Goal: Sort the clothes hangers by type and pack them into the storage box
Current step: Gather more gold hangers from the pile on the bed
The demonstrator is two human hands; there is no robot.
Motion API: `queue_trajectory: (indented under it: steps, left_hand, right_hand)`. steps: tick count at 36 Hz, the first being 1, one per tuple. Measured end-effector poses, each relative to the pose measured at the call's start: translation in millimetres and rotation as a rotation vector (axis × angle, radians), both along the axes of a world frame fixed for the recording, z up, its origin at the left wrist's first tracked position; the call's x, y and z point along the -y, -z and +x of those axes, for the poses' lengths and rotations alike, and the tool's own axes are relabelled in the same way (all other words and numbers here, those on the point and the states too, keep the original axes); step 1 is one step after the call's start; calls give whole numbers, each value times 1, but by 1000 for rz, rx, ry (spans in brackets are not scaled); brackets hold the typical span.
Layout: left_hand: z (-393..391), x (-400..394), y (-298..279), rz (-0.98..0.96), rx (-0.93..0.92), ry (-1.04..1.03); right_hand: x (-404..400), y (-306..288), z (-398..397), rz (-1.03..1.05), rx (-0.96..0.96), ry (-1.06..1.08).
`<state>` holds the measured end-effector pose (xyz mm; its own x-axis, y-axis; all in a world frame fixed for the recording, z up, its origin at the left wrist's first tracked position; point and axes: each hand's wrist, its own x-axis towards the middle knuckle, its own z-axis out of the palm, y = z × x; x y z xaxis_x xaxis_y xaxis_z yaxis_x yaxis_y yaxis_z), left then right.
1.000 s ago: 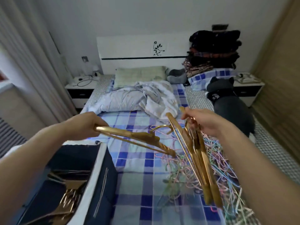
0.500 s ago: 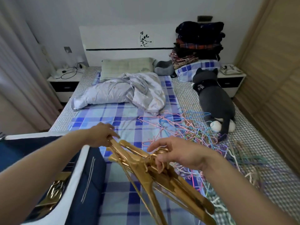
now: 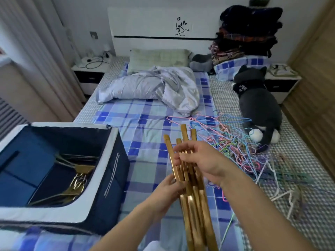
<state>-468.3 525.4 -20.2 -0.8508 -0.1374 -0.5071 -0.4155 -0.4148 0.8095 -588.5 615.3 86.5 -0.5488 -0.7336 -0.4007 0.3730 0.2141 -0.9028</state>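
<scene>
I hold a bunch of several gold hangers (image 3: 192, 201) upright over the checked bed sheet. My right hand (image 3: 201, 161) grips the bunch near its top, fingers curled round the bars. Lower down, my left hand (image 3: 168, 189) holds the same bunch from the left side. The navy storage box (image 3: 101, 165) with a white rim stands open at the left, and more gold hangers (image 3: 76, 176) lie inside it. A tangled pile of thin coloured wire hangers (image 3: 241, 151) spreads over the bed to the right.
A crumpled pale quilt (image 3: 150, 86) and a green pillow (image 3: 157, 58) lie at the head of the bed. A grey plush cat (image 3: 257, 104) lies at the right, with stacked folded clothes (image 3: 248, 35) behind it. Bedside tables flank the bed; a wooden wardrobe (image 3: 315, 84) lines the right.
The gold hangers, held apart in two hands a second ago, are now gathered into one upright bunch. Both hands have come together on it near the box.
</scene>
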Motion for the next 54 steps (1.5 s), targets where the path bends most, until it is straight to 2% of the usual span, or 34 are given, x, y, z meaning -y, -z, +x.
queue_trajectory:
  steps: [6,16,27,34,37,39,41,43,44,45,47,49,51,54]
  left_hand:
    - [-5,18,-19,52,-67,-138]
    - [40,57,-86,257,-182,-19]
    - [145,116,-120,324,-159,-154]
    - [258,208,-126,337,-175,-225]
    - [304,247,-128,254,-180,-274]
    - [337,275,-130,207,-159,-342]
    - [363,297,-129,206,-132,-382]
    - [382,314,-128,228,-109,-415]
    - [393,324,-127,242,-94,-436]
    - [404,335,-124,246,-86,-457]
    - [420,348,-120,231,-91,-461]
    - [433,355,-116,185,-106,-445]
    - [445,360,-113,151,-102,-441]
    - [455,368,-112,129,-102,-408]
  right_hand:
    - [20,-35,1,-158,34,86]
    - [66,-112,53,-364,-4,-52]
    - [152,-137,148,-267,-169,-129]
    - [255,-138,259,-151,-385,-207]
    - [289,-138,295,-66,-535,-217]
    - [309,-133,321,-67,-589,-140]
    - [319,-121,340,-133,-631,97]
    - [321,-100,352,-92,-716,318]
    - [324,-85,360,-36,-715,328]
    - [330,-69,370,38,-650,246]
    - [337,-42,394,164,-382,-85]
    - [348,-18,412,189,-210,-360]
    - [362,-9,430,165,-157,-418]
    - [382,-4,442,102,-31,-334]
